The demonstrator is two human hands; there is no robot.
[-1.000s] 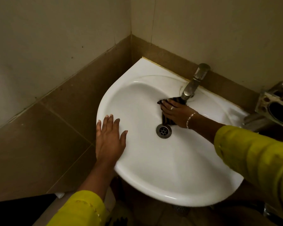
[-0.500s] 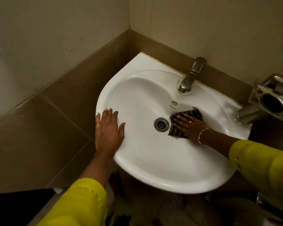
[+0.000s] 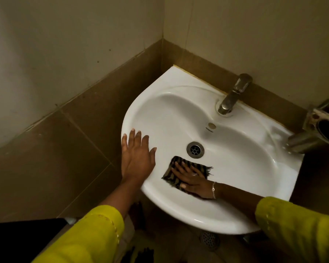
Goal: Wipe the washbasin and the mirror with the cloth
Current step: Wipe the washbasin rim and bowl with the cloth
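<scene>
A: Where is the dark, tan-striped, frayed cloth (image 3: 180, 172)?

B: It lies flat on the near inner slope of the white ceramic corner washbasin (image 3: 245, 168), just in front of the round metal drain (image 3: 195, 150) and apart from it.

A: How does the right hand (image 3: 193, 180) stand?

B: Palm down on the cloth, fingers (image 3: 179, 168) spread and laid flat, pressing rather than gripping; a thin bracelet (image 3: 214, 189) circles the wrist, and the sleeve (image 3: 300, 230) is yellow-green.

A: And the left hand (image 3: 138, 155)?

B: It rests flat on the basin's left rim, fingers extended and slightly apart, holding nothing.

A: What else is in view?

B: A brushed-metal tap (image 3: 233, 93) stands at the back of the basin, with a small round overflow hole (image 3: 211, 125) below it. At the right edge is a metal fixture (image 3: 323, 126) with a dark round opening, possibly a holder; the dim view does not settle it. Brown tiles (image 3: 68, 141) line the lower walls.
</scene>
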